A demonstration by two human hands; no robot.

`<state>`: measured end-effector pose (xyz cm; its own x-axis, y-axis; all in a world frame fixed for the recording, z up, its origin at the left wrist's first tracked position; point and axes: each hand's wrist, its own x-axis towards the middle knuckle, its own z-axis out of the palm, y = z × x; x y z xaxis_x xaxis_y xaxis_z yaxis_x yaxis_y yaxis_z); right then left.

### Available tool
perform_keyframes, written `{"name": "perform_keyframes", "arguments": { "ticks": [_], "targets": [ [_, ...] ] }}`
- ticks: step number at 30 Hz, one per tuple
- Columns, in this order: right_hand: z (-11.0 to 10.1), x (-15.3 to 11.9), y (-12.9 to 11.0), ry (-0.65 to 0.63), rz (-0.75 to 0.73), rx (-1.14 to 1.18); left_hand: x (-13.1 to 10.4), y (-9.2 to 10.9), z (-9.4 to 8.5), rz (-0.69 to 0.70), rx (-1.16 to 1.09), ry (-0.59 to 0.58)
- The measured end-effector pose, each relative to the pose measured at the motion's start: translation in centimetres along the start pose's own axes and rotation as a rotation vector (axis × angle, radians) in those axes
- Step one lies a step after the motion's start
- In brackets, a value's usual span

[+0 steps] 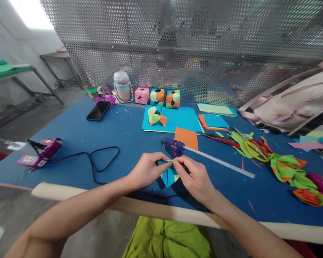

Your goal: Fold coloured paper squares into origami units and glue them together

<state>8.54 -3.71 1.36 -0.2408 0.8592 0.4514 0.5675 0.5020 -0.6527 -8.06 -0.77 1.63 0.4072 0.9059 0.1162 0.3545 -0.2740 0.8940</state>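
Observation:
Between my two hands, just above the blue table near its front edge, is a folded paper piece (169,176) in blue and pale green. My left hand (150,167) pinches its upper left edge with thumb and forefinger. On the other side my right hand (192,172) pinches the upper right edge, the fingertips of both hands almost meeting. Right behind them lies a purple glue gun (174,144) with a long clear glue stick (220,160) sticking out to the right. An orange paper square (186,137) lies behind the glue gun.
Finished paper cubes (157,97) and a bottle (122,87) line the back. A half-built paper shape (156,117) rests on blue sheets (181,116). Scissors (254,148) and scraps lie right, a phone (98,110) and purple power strip (40,154) left. A black cord (90,157) crosses the table.

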Motion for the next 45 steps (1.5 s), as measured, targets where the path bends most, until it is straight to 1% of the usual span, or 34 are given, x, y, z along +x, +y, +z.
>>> {"name": "perform_keyframes", "arguments": {
  "ticks": [3, 5, 7, 11, 14, 16, 18, 21, 23, 24, 29, 31, 34, 37, 41, 45],
  "targets": [
    [-0.1, 0.1, -0.2, -0.021, 0.031, 0.038, 0.1, 0.1, 0.0, -0.002, 0.012, 0.034],
    [0.0, 0.0, -0.2, 0.01, 0.029, 0.021, 0.0, 0.1, 0.0, 0.001, 0.021, 0.044],
    [0.2, 0.0, -0.2, 0.039, -0.002, -0.01, -0.1, 0.1, 0.1, 0.0, 0.027, 0.047],
    [0.5, -0.1, 0.1, 0.045, -0.101, -0.035, -0.3, 0.1, 0.2, -0.018, 0.025, 0.015],
    [0.5, -0.1, 0.3, 0.034, -0.098, -0.024, -0.1, 0.0, 0.1, -0.037, -0.003, -0.02],
    [0.5, 0.0, 0.5, 0.04, -0.069, -0.015, 0.1, 0.0, 0.0, -0.041, -0.024, -0.016],
    [0.5, 0.0, 0.7, 0.046, -0.018, 0.003, 0.3, -0.1, -0.1, -0.035, -0.021, 0.031],
    [0.5, 0.0, 0.8, 0.026, 0.077, 0.046, 0.5, -0.2, -0.3, -0.013, 0.009, 0.144],
    [0.5, 0.0, 0.7, 0.014, 0.099, 0.05, 0.6, -0.2, -0.3, 0.005, 0.016, 0.187],
    [0.5, 0.0, 0.7, 0.014, 0.088, 0.038, 0.6, -0.2, -0.3, 0.015, 0.008, 0.191],
    [0.6, 0.2, 0.4, 0.052, -0.037, -0.045, 0.4, -0.3, -0.2, 0.039, -0.054, 0.127],
    [0.6, 0.2, 0.3, 0.06, -0.049, -0.051, 0.3, -0.4, -0.1, 0.033, -0.044, 0.133],
    [0.7, 0.2, 0.2, 0.012, -0.017, -0.049, 0.3, -0.5, 0.1, 0.039, -0.063, 0.18],
    [0.8, 0.2, 0.4, -0.004, 0.018, -0.081, 0.2, -0.4, 0.4, 0.057, -0.151, 0.177],
    [0.8, 0.2, 0.8, 0.013, 0.062, -0.078, 0.2, -0.3, 0.6, 0.04, -0.196, 0.127],
    [0.7, 0.5, 1.1, -0.015, 0.079, -0.072, 0.1, -0.2, 0.4, -0.012, -0.093, 0.039]
  ]
}}
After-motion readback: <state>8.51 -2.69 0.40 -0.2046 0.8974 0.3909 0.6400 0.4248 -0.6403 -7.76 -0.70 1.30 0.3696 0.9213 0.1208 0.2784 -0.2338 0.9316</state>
